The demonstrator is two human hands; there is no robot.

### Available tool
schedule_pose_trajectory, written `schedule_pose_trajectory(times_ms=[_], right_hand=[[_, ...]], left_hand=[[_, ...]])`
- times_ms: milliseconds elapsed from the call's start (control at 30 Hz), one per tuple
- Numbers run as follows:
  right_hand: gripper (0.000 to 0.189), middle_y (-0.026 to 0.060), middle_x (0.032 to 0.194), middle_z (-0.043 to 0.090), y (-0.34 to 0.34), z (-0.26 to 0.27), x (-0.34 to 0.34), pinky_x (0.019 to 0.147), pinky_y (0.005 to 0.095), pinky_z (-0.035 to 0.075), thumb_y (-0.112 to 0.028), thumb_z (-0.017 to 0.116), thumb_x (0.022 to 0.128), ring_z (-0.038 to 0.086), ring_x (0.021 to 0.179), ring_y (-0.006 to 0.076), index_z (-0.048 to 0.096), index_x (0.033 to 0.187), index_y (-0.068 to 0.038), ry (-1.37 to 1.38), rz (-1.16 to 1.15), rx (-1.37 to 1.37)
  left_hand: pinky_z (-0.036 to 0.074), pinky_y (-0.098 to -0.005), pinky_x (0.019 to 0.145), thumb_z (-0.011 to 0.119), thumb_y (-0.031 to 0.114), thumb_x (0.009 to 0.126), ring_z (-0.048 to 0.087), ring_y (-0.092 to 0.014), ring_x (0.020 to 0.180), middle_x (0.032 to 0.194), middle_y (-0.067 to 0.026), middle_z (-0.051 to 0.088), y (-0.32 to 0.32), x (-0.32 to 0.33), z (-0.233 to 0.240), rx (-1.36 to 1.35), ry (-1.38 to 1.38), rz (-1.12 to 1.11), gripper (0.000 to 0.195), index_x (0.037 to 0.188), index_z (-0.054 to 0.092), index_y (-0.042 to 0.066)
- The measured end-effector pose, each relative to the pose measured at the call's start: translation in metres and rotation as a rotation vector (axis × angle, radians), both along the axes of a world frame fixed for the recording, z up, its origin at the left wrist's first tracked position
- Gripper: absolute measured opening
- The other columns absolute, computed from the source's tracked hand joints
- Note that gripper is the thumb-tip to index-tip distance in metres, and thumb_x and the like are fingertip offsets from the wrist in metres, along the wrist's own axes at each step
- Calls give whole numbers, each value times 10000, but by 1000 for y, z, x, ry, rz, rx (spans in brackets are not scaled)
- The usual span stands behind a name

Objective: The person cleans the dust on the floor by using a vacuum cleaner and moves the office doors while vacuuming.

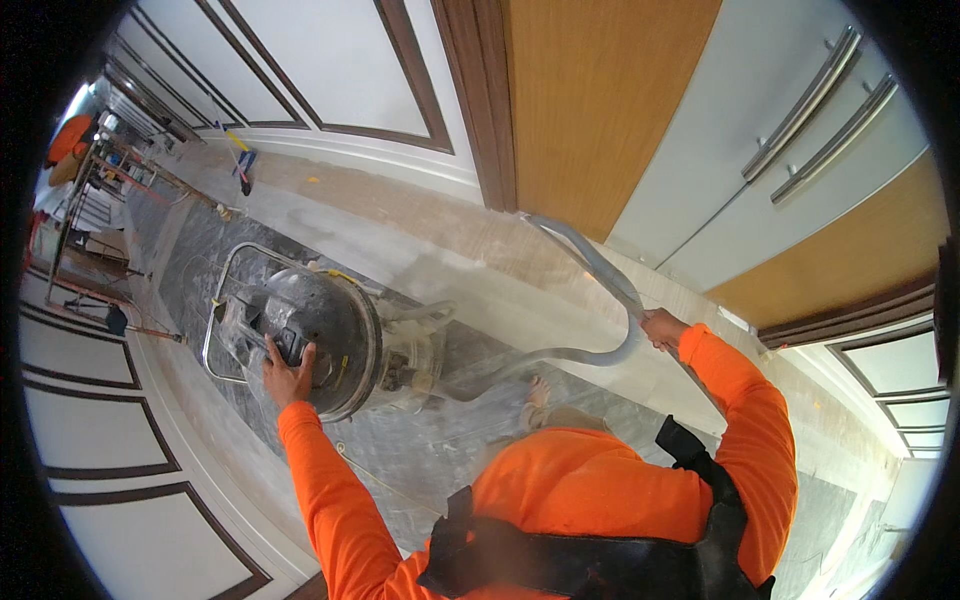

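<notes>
My left hand [289, 373] rests with spread fingers on the black motor head [322, 307] of a canister vacuum cleaner. The fingertips lie by a dark switch area on its top. Below the head, the dusty drum [424, 349] has a grey corrugated hose [570, 355] joined to its side. That hose loops across the floor and up to my right hand [664, 330], which is closed around it. A thin wand or tube seems to run from under the right hand back along my forearm; part of it is hidden by the sleeve.
A metal push handle [217, 322] arches over the vacuum's far side. Double doors [675, 150] with long steel handles [802, 105] stand at the right. Scaffolding [82, 195] is at the far left, and a broom [244, 172] leans by the panelled wall. A thin cord [382, 478] trails over the dusty floor.
</notes>
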State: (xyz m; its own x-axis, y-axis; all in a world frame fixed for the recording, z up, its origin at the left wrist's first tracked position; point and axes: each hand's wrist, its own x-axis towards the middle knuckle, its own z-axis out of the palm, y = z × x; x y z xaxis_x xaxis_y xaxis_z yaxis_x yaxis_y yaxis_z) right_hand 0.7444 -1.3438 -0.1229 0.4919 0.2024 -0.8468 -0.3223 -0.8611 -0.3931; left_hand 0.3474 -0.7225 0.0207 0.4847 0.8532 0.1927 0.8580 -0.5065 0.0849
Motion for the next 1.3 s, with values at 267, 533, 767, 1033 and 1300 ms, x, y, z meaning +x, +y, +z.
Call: schedule_pose_trajectory(times_ms=[267,533,767,1033,1300], right_hand=[[323,1,629,437,-101,0,9,378,290,387,-302,503,989,431,441,108,576,1271,-164,53,20,-20],[350,-5,632,449,-190,24,16,390,296,380,-314,482,1000,405,451,105,576,1316,-197,6,17,-56],[318,-10,616,423,-242,48,10,381,295,352,-295,476,1005,376,441,102,605,1268,-171,-4,-8,-81],[320,-20,625,414,-338,51,14,368,292,329,-299,500,990,356,427,96,608,1245,-138,-5,-38,-46],[412,-23,591,441,-456,46,6,364,272,364,-330,513,995,411,427,88,545,1383,-196,59,-103,20]], left_hand=[[394,-520,1017,606,787,730,492,-502,1210,1324,-363,471,-71,24,5,47,-5,10,1061,1536,297,170],[378,-512,1050,607,788,726,466,-511,1250,1367,-375,435,-115,29,8,-75,87,77,1080,1553,246,195],[358,-516,1068,606,785,729,422,-505,1297,1421,-364,383,-152,27,-9,-10,62,71,1071,1556,236,215],[254,-548,1138,612,720,790,301,-487,1394,1528,-329,241,-211,48,-15,63,81,215,1014,1556,228,176],[271,-527,1134,733,556,794,256,-501,1403,1484,-382,272,-385,290,50,107,-386,-467,955,1488,339,31]])
